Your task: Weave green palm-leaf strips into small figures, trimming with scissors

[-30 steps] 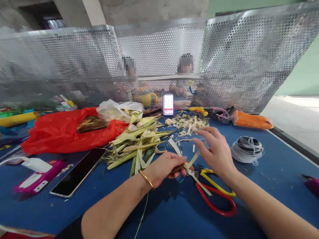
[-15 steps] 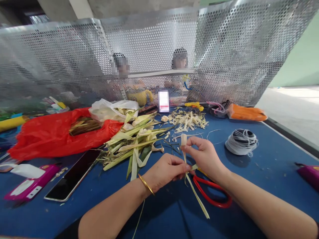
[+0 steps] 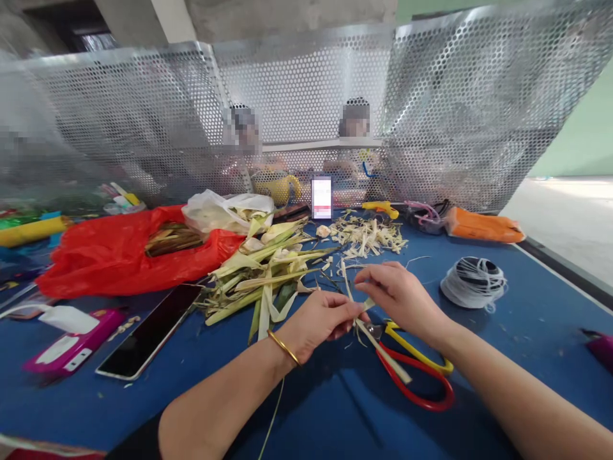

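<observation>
My left hand (image 3: 320, 321), with a gold bangle on the wrist, pinches pale palm-leaf strips (image 3: 378, 348) at their crossing point. My right hand (image 3: 401, 295) pinches one strip's upper part just right of that and bends it. The strips' loose ends trail down over red-and-yellow-handled scissors (image 3: 416, 377) that lie on the blue table (image 3: 527, 338). A heap of green and cream palm leaves (image 3: 261, 271) lies just beyond my left hand.
A red plastic bag (image 3: 115, 252), a white bag (image 3: 225, 214), a dark phone (image 3: 146, 335) and a magenta case (image 3: 71, 345) lie left. Leaf scraps (image 3: 366, 235), a white thread coil (image 3: 473, 281) and an orange object (image 3: 481, 227) lie right. A perforated metal screen (image 3: 445, 108) stands behind, with two people beyond.
My right hand has lowered and closed from spread fingers onto the leaf strip, then folded the strip's upright end down. My left hand has kept its pinch in nearly the same place.
</observation>
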Demonstrator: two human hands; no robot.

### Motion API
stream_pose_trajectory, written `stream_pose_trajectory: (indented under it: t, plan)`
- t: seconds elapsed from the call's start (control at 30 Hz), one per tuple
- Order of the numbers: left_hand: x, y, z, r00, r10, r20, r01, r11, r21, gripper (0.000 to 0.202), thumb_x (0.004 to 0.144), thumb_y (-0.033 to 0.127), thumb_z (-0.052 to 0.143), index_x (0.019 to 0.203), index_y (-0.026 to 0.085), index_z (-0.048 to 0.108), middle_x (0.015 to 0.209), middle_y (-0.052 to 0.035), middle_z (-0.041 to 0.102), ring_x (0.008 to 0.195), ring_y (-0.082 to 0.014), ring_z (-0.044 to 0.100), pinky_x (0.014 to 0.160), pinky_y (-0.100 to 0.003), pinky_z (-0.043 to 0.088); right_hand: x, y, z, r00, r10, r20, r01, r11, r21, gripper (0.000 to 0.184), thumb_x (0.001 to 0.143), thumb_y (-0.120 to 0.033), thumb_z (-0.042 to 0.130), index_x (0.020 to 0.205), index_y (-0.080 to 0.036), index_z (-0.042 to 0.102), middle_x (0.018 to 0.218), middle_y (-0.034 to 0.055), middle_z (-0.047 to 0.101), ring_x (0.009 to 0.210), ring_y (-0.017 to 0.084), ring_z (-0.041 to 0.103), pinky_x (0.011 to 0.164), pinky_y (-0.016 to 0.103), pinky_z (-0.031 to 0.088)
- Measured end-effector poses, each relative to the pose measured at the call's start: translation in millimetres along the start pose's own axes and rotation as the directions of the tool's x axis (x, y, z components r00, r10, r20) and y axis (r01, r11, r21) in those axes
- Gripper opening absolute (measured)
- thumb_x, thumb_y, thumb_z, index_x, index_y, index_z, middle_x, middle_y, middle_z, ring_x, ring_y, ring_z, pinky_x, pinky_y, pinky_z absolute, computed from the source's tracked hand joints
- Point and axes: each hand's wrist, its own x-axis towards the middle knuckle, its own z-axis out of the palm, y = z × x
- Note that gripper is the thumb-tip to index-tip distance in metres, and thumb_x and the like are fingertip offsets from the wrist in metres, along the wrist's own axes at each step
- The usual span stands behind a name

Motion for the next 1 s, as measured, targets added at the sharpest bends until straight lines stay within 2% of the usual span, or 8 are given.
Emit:
stream_pose_trajectory:
  t: [0.2,0.33,0.4,0.47,0.53,0.6,0.83,1.0]
  plan:
    - [-0.2,-1.5,2.4,0.999,0.006,-0.046,-0.011,0.994,-0.111,0.035,0.072,0.046,0.070,0.076,0.011,0.072,0.052,0.0026,0.051,0.046,-0.0062,0.045,0.045,-0.020,0.031,-0.7,-3.5,-5.3,0.983,-0.071,-0.170,0.043,0.986,-0.162,0.011,0.090,-0.024,0.053,0.089,-0.019,0.062,0.084,0.0054,0.067,0.085,0.022,0.060,0.081,0.036,0.042]
    - [1.6,3.2,-2.7,0.992,0.024,-0.120,-0.063,0.939,-0.337,0.036,0.074,0.043,0.070,0.090,0.012,0.072,0.074,-0.0052,0.066,0.064,-0.0121,0.061,0.058,-0.022,0.045,-7.3,-12.7,-24.4,0.857,-0.217,-0.467,0.077,0.951,-0.300,0.014,0.090,-0.019,0.053,0.099,-0.021,0.064,0.096,0.0074,0.065,0.094,0.023,0.058,0.086,0.039,0.038]
    - [3.2,4.8,-5.6,0.990,0.051,-0.134,-0.102,0.905,-0.414,0.032,0.070,0.036,0.074,0.091,0.012,0.071,0.081,-0.0078,0.069,0.071,-0.0142,0.064,0.063,-0.022,0.047,-10.8,-19.3,-25.8,0.837,-0.378,-0.396,0.219,0.894,-0.390,0.015,0.088,-0.016,0.054,0.097,-0.020,0.064,0.082,0.0045,0.064,0.080,0.020,0.058,0.080,0.037,0.038]
    - [4.9,4.8,-7.2,0.986,0.083,-0.147,-0.142,0.876,-0.460,0.028,0.066,0.028,0.079,0.086,0.011,0.071,0.082,-0.0077,0.069,0.071,-0.0126,0.063,0.065,-0.021,0.047,-12.3,-24.0,-19.1,0.845,-0.519,-0.130,0.417,0.791,-0.448,0.018,0.090,-0.015,0.049,0.099,-0.018,0.063,0.077,0.0036,0.064,0.072,0.018,0.056,0.078,0.036,0.038]
    - [6.6,3.6,-7.2,0.978,0.101,-0.182,-0.178,0.862,-0.475,0.027,0.061,0.025,0.082,0.080,0.010,0.071,0.078,-0.0067,0.069,0.069,-0.0108,0.061,0.065,-0.019,0.046,-11.9,-25.7,-7.3,0.836,-0.539,0.102,0.521,0.723,-0.454,0.023,0.094,-0.014,0.041,0.102,-0.016,0.062,0.079,0.0055,0.063,0.072,0.019,0.055,0.079,0.037,0.039]
    - [7.9,1.8,-6.1,0.971,0.093,-0.219,-0.191,0.856,-0.481,0.029,0.056,0.026,0.085,0.076,0.010,0.071,0.073,-0.0061,0.069,0.068,-0.0110,0.061,0.066,-0.019,0.045,-11.3,-25.2,4.5,0.838,-0.517,0.175,0.533,0.706,-0.465,0.024,0.095,-0.013,0.038,0.100,-0.014,0.061,0.081,0.0071,0.063,0.074,0.019,0.054,0.078,0.037,0.039]
    - [7.8,-2.1,-1.3,0.975,0.078,-0.207,-0.167,0.873,-0.458,0.031,0.057,0.026,0.084,0.080,0.009,0.072,0.070,-0.0060,0.069,0.064,-0.0101,0.060,0.063,-0.019,0.043,-18.3,-27.4,17.5,0.809,-0.583,0.073,0.562,0.730,-0.388,0.031,0.096,-0.011,0.032,0.087,-0.014,0.062,0.079,0.0069,0.063,0.077,0.019,0.056,0.081,0.035,0.040]
    - [5.7,2.1,-3.9,0.969,0.111,-0.219,-0.199,0.878,-0.435,0.030,0.059,0.028,0.082,0.081,0.011,0.072,0.069,-0.0045,0.067,0.063,-0.0105,0.059,0.065,-0.021,0.044,-16.9,-25.7,9.4,0.789,-0.614,-0.024,0.570,0.746,-0.344,0.027,0.097,-0.014,0.033,0.105,-0.013,0.059,0.090,0.0082,0.069,0.086,0.018,0.060,0.085,0.034,0.040]
